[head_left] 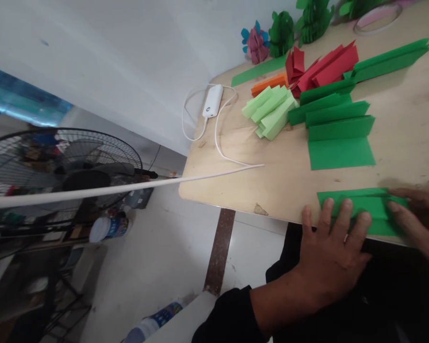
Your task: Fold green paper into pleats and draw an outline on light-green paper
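At the near edge of the wooden table (236, 157), the left hand (331, 252) lies flat with its fingers spread, pressing down on a green paper sheet (364, 207). The right hand (416, 214) comes in from the right, its fingertips also laid on the sheet; it grips nothing, only presses. The sheet is dark green, folded into long narrow bands with creases running along its length, and it sits right at the table's near edge, partly under both hands.

Farther in on the table lies a pleated dark green paper (338, 128), its last panel lying flat. Just left of that is a stack of light green folded paper (271, 109). Beyond these lie orange folded paper (268, 85) and red folded paper (323, 66). A white power bank (212, 101) with a white cable (200, 177) sits near the table's left corner; no writing on it can be read. At the table's far edge stand finished paper ornaments (282, 33). Left of the table, on the floor, stands a black fan (57, 176).
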{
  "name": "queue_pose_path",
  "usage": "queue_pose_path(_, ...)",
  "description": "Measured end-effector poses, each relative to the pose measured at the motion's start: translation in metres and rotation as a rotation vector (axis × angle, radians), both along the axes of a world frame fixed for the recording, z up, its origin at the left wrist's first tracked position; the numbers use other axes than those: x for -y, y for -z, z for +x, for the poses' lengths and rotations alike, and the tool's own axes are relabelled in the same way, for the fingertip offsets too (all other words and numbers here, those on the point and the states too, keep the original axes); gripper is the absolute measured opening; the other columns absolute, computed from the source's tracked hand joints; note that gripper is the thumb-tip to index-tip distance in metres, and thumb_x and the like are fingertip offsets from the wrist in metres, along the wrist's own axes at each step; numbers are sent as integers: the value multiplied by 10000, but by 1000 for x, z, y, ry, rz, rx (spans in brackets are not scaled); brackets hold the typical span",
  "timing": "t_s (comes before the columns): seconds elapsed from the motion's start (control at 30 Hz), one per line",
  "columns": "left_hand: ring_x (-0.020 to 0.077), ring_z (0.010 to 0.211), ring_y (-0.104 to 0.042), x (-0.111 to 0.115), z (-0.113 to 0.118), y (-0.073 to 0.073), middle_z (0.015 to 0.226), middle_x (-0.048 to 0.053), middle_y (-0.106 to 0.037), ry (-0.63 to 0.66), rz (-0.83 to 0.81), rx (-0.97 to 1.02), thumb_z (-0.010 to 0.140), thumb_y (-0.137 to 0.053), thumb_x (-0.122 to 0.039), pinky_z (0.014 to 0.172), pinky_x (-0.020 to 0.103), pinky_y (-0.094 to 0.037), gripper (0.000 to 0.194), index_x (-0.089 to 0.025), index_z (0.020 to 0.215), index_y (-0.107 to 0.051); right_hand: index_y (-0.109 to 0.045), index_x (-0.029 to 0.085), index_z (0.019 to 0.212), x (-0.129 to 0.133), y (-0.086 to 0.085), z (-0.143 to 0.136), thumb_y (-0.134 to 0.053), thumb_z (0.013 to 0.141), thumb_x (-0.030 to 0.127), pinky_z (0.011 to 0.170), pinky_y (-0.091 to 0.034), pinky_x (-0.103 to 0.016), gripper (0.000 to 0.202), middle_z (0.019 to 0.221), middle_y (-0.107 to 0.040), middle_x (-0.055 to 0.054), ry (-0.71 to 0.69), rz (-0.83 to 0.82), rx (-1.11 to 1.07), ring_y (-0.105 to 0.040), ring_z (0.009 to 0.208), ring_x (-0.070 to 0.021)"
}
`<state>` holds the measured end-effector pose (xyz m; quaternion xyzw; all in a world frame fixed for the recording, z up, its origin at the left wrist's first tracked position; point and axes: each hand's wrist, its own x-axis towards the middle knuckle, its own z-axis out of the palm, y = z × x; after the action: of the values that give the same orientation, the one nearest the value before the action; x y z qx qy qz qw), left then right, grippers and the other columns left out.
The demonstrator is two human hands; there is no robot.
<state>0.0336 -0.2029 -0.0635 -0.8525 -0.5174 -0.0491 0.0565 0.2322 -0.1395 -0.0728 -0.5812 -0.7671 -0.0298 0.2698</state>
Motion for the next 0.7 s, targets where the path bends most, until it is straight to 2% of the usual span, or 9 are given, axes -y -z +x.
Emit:
queue_pose_path(0.17,359,1472,-193,1,1,2,1584,70,-318,-1,13,-4,875,-514,-534,1133,596,-218,713,-234,1494,-327,-622,271,1075,2,-5,-1,-396,901,531,705,-351,-353,386,759,-595,-6,20,3,39,-531,691,-174)
queue_pose_path(0.47,357,1462,-223,1,1,1,1579,83,-326,-4,22,-6,890,-513,-479,1124,602,-224,677,-225,1491,-332,-584,274,1234,7,-9,-3,-377,913,566,785,-359,-380,481,778,-609,-14,38,0,28,-547,731,-193)
queue_pose_path(0.7,367,1449,-248,0,0,1,1572,85,-342,4,48,-26,876,-532,-468,1123,606,-221,674,-227,1481,-357,-576,293,1247,7,-9,-3,-385,909,531,825,-366,-394,455,821,-630,-21,54,6,25,-556,738,-193)
